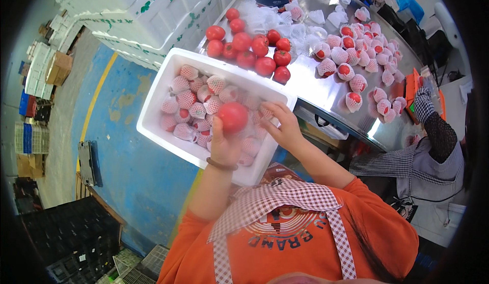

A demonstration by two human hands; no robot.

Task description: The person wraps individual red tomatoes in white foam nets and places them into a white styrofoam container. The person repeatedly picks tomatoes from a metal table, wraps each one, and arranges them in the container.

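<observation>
My left hand point(224, 146) holds a bare red tomato point(232, 117) over an open white foam box point(157, 89). To the right, inside the box's rim, my right hand point(284, 125) has its fingers curled around a foam-netted tomato point(266, 112). Beneath both hands the box contains many tomatoes in foam net sleeves point(186, 99), lying in layers. A hazy patch blurs the box's right half, and my left hand hides part of the contents. Just beyond the box, several bare tomatoes point(242, 42) rest on a metal table point(305, 78).
Empty foam nets point(263, 22) are heaped at the table's back. Netted tomatoes point(358, 83) cover its right side, near an orange crate point(412, 96) and a co-worker's gloved hand point(424, 102). Stacked white foam boxes point(153, 16) stand at left; black crates point(72, 234) are lower left.
</observation>
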